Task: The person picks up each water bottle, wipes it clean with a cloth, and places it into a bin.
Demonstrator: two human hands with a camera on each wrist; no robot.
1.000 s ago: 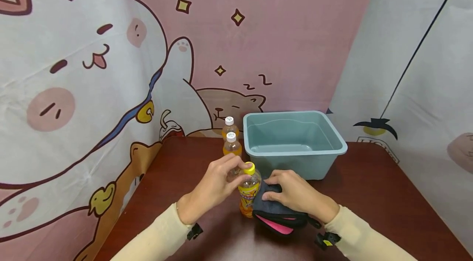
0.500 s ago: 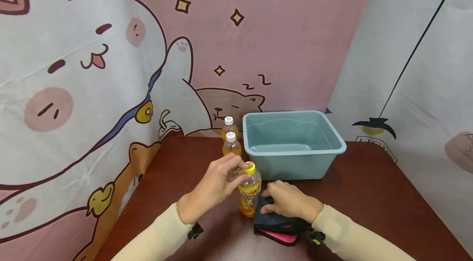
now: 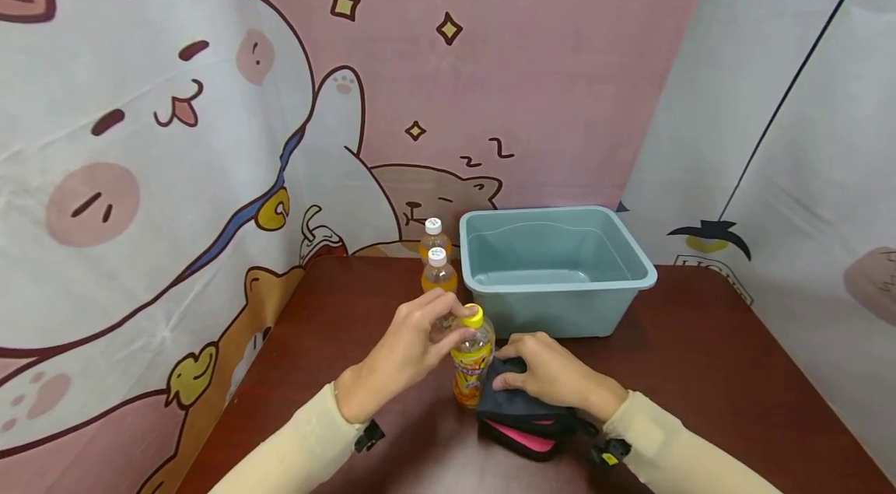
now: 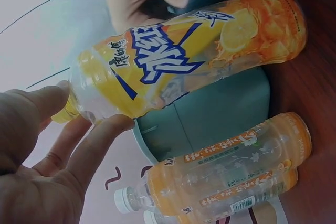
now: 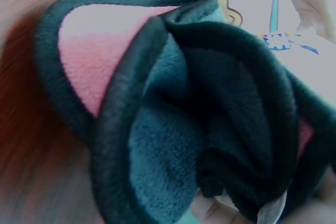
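A clear drink bottle [image 3: 472, 373] with a yellow cap and a yellow and orange label stands on the table, appearing sideways in the left wrist view. My left hand [image 3: 406, 334] pinches it at the cap and neck between thumb and fingers. Against the bottle's right side, my right hand [image 3: 556, 377] grips a folded dark grey cloth [image 3: 514, 404] with black edging and a pink face. Close up in the right wrist view, the plush cloth [image 5: 163, 156] bunches into open folds that mostly hide the fingers.
Behind the left hand stand two bottles with white caps and orange labels, the nearer bottle [image 3: 439, 278] and the farther bottle [image 3: 434, 241]. A teal plastic tub [image 3: 553, 313] sits at the back beside them, on the dark red table [image 3: 686, 369]. A cartoon-printed cloth backdrop [image 3: 560, 74] hangs behind.
My right hand and the cloth slid down toward the near side along the bottle, then came slightly back up. The left hand keeps its place on the cap.
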